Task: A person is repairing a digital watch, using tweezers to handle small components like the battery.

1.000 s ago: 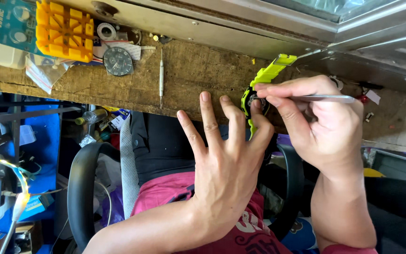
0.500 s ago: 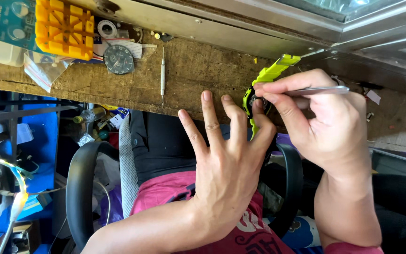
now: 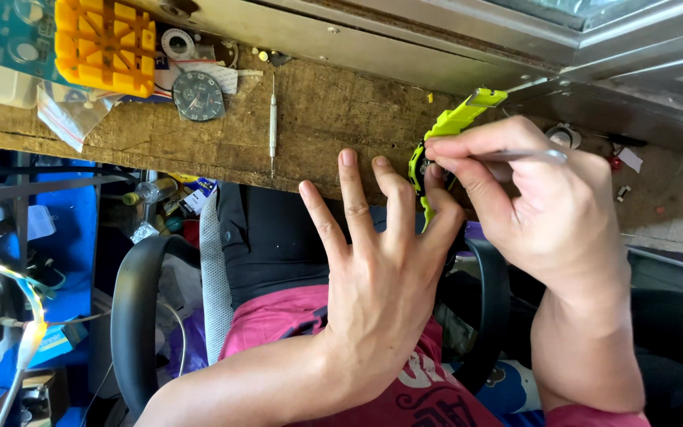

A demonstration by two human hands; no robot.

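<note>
Forearms come up from the bottom edge over a magenta printed shirt (image 3: 333, 332) and the black padded arm of a chair (image 3: 132, 316). The left hand (image 3: 381, 285) is spread, its three outer fingers (image 3: 355, 198) splayed and holding nothing, while the forefinger and thumb press against the case of a lime-green and black wristwatch (image 3: 436, 142), steadying it at the near edge of the worn brown wooden surface (image 3: 318, 126). The right hand (image 3: 539, 205) sits just beside it, its fingers clenched in a pinch around a slim silver metal tool (image 3: 527, 156), whose tip end meets the watch case where the thumbs hide it. The watch's green strap runs up and away from the hands across the surface toward the grey metal window frame (image 3: 436, 47).

To the left, below the surface, lies a blue shelf area (image 3: 49, 229) cluttered with small bottles and oddments too jumbled to tell apart.

Farther out on the surface, well apart from the hands, a thin silver pin tool (image 3: 273, 122) lies lengthwise. Beyond it rests a round dark watch dial (image 3: 198, 96) with pale markers, beside a small white ring-shaped roll (image 3: 177, 43) and scraps of white paper. At the far left stands an orange plastic slotted block (image 3: 104, 43), touching a clear plastic bag (image 3: 69, 115) and a teal printed card (image 3: 9, 35). Small loose parts dot the surface at the far right (image 3: 622, 192).
</note>
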